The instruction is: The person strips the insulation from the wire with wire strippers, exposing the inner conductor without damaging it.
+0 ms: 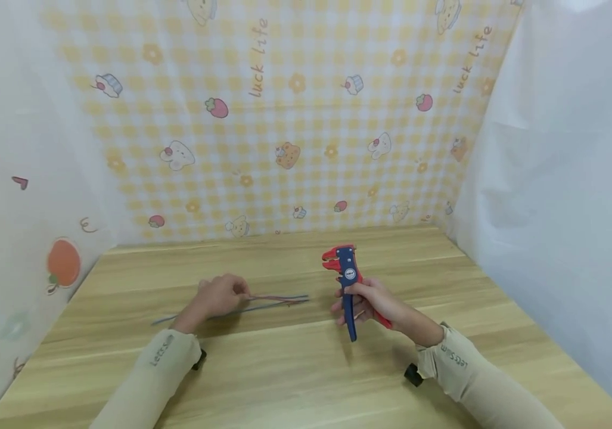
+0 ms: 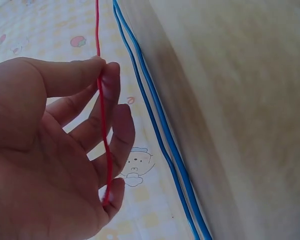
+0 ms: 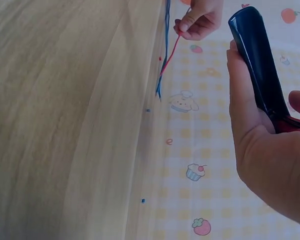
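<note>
My left hand pinches a thin red wire between thumb and forefinger. In the left wrist view, the wire runs down across the palm side of the other fingers. Two blue wires lie on the wooden table beside that hand, and the wire ends come together to its right. In my right hand is a wire stripper with red and dark blue handles, its head up and its red jaws spread toward the left. Only a dark handle and a bit of red show in the right wrist view.
Tiny cut bits lie on the table: a red bit and a blue bit near the wire ends, and another blue piece farther off. A yellow checked curtain hangs behind, with pale sheets at both sides.
</note>
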Action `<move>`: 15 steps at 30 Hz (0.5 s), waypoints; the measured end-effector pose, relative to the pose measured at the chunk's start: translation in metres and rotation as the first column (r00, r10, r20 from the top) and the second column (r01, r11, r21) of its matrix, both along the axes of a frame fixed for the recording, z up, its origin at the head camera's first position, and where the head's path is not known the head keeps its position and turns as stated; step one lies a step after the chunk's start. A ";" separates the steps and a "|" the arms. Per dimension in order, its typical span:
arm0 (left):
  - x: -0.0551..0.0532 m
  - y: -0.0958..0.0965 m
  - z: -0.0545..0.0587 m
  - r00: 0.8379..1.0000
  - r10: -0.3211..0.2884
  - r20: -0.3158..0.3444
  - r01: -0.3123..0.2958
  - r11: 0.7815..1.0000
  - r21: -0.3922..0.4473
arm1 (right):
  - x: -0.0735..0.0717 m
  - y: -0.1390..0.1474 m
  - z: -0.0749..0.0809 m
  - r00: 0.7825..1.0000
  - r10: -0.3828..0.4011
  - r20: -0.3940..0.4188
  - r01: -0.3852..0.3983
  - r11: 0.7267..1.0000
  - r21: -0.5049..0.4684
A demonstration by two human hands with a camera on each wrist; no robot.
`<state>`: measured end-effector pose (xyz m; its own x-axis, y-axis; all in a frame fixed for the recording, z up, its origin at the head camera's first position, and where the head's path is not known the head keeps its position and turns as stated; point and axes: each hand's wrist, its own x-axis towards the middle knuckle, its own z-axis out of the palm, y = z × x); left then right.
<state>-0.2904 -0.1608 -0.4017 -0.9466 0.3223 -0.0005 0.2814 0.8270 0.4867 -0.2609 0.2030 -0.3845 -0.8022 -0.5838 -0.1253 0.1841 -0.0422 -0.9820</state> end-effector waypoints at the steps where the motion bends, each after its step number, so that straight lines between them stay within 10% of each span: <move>1: 0.000 0.000 0.000 1.000 -0.002 0.011 0.002 1.000 -0.003 | -0.001 -0.001 0.000 1.000 -0.009 0.001 0.009 1.000 0.013; 9: -0.002 0.001 0.000 0.998 -0.006 0.059 0.009 0.999 -0.046 | -0.015 -0.005 -0.005 0.983 -0.177 -0.047 0.183 0.968 0.174; 15: -0.001 0.002 0.002 0.997 0.011 0.076 -0.004 0.996 -0.084 | -0.027 -0.011 -0.011 0.933 -0.347 -0.093 0.359 0.888 0.287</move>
